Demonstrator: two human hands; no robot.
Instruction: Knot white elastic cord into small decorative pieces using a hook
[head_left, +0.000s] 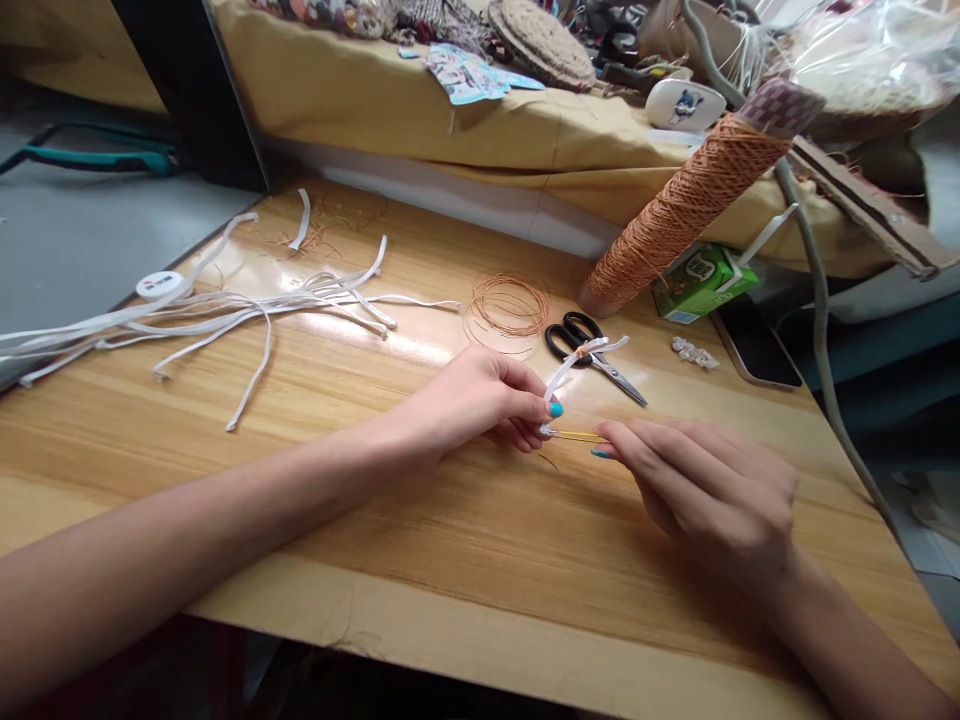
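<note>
My left hand (510,405) pinches a short piece of white cord (559,375) between thumb and fingers. The cord's upper part rises above the thumb and has a small orange wrapping close to its split end. From the cord's lower end, a thin yellow double strand (576,436) runs to the right. My right hand (705,480) has its fingertips closed on the other end of this strand; whether it is thread or wire I cannot tell. Just behind the cord lie black-handled scissors (611,372), and a loose coil of orange thread (510,305) rests farther back.
Several white cords (247,315) spread across the table's left side, near a round white item (161,285). A tall spool of orange thread (682,215) leans at the back right. Beside it are a green drink carton (701,285), a phone (757,340) and small whitish pieces (694,352).
</note>
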